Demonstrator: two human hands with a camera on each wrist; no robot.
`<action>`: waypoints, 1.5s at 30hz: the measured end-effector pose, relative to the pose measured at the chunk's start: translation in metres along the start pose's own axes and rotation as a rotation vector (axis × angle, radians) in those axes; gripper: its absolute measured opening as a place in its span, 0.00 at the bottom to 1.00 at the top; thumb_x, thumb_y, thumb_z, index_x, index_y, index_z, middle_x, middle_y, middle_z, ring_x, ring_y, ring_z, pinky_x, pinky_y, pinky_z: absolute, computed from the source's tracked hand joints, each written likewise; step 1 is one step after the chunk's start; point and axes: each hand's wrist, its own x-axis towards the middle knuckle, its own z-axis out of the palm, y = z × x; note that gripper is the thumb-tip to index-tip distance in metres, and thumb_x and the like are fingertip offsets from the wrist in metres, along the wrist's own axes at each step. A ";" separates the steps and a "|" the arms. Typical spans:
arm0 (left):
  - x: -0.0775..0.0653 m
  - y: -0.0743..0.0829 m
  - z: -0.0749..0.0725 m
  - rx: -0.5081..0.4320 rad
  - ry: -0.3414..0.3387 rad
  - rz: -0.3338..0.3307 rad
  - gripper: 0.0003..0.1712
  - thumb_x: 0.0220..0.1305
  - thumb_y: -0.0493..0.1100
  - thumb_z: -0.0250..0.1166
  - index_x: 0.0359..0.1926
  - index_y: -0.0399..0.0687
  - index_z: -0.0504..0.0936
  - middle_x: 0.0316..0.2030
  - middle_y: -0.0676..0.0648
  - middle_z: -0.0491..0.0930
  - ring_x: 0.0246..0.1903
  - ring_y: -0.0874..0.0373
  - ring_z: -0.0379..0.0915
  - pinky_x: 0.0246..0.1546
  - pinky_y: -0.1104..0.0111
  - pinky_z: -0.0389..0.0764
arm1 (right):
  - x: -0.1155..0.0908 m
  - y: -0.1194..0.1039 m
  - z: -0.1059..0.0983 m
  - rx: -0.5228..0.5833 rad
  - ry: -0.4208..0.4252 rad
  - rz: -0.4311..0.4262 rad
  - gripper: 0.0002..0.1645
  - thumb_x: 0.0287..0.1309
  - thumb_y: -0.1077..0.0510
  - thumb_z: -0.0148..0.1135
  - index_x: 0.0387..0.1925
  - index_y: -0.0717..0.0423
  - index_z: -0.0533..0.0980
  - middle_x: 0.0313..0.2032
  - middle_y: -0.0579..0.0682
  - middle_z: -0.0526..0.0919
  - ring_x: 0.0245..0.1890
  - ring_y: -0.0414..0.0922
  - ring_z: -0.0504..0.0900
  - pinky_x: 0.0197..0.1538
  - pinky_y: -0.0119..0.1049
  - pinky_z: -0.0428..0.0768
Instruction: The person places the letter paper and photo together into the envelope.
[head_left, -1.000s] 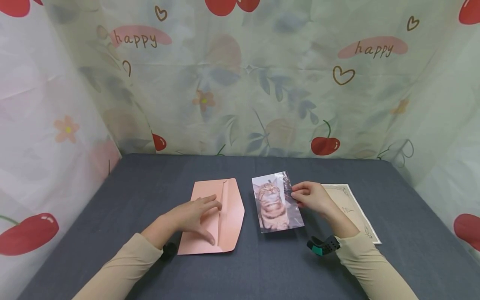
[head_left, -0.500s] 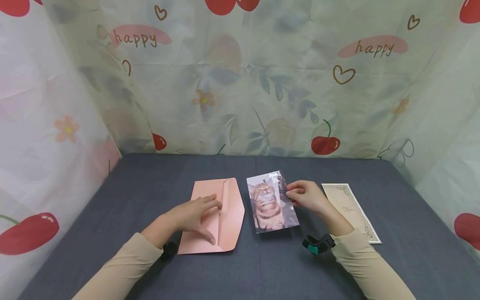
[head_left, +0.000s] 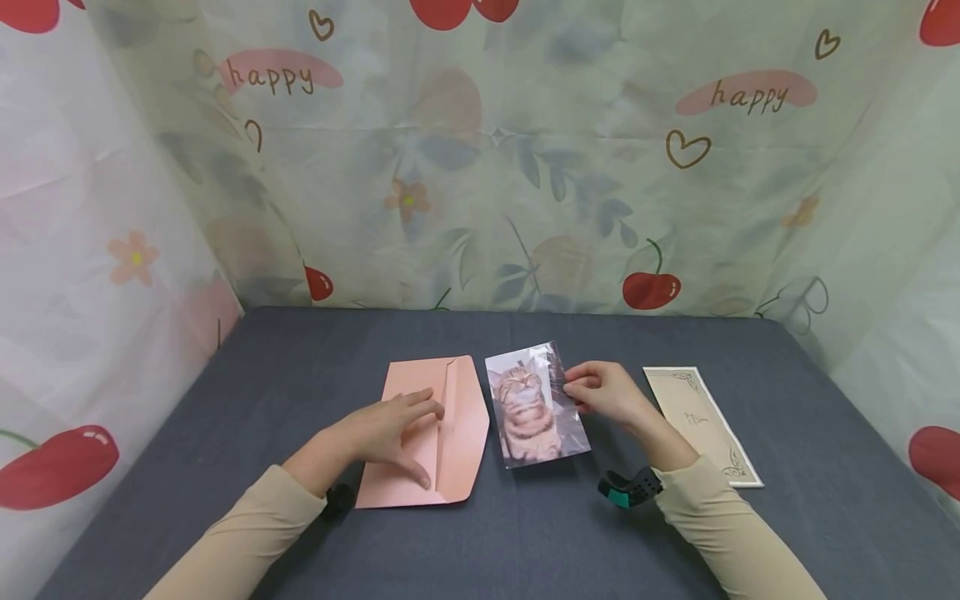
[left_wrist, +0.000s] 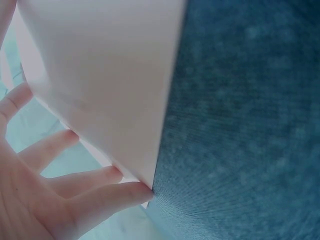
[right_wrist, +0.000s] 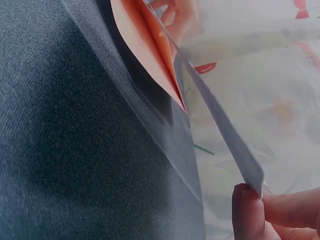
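Observation:
In the head view a pink envelope [head_left: 468, 433] lies on the dark cloth with its flap spread out to the right. My left hand [head_left: 390, 425] rests on it, fingers spread; the left wrist view shows the fingertips along the pale envelope's [left_wrist: 110, 80] edge. Between thumb and fingers, my right hand [head_left: 607, 390] pinches the right edge of a glossy cat photo [head_left: 525, 408]. The photo is slightly tilted, close to the flap's right side. Seen nearly edge-on in the right wrist view, the photo [right_wrist: 225, 130] stands above the cloth, beyond it the envelope's [right_wrist: 145, 55] gaping opening.
To the right lies a cream card [head_left: 693, 408] with a dark ornamental border, partly beneath the right forearm in view. A dark wristband with a green part [head_left: 630, 490] sits at the right wrist. Patterned curtains [head_left: 495, 167] enclose the cloth-covered table [head_left: 525, 542] at back and sides.
My right hand has carried the cat photo leftward, nearer the envelope's flap. More of the cream card shows. My left hand and the envelope have stayed put.

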 end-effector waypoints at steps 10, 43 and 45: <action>0.000 0.000 0.000 0.001 -0.002 -0.009 0.47 0.31 0.72 0.71 0.55 0.65 0.68 0.71 0.42 0.54 0.66 0.34 0.56 0.57 0.43 0.68 | 0.001 -0.002 0.006 0.015 -0.008 -0.015 0.16 0.58 0.66 0.57 0.47 0.72 0.73 0.35 0.62 0.84 0.23 0.36 0.77 0.30 0.32 0.81; 0.001 -0.001 0.000 0.012 -0.004 0.004 0.47 0.32 0.73 0.71 0.55 0.65 0.67 0.71 0.42 0.55 0.66 0.35 0.57 0.57 0.45 0.69 | 0.010 -0.002 0.027 0.069 -0.021 0.006 0.15 0.57 0.67 0.58 0.46 0.72 0.73 0.35 0.62 0.84 0.24 0.36 0.78 0.29 0.31 0.81; 0.001 -0.001 0.000 0.012 0.002 0.016 0.47 0.32 0.73 0.71 0.55 0.64 0.67 0.70 0.41 0.55 0.65 0.35 0.57 0.57 0.45 0.68 | 0.010 -0.002 0.028 0.073 -0.029 -0.002 0.16 0.57 0.67 0.58 0.46 0.73 0.73 0.35 0.63 0.84 0.24 0.35 0.78 0.29 0.31 0.81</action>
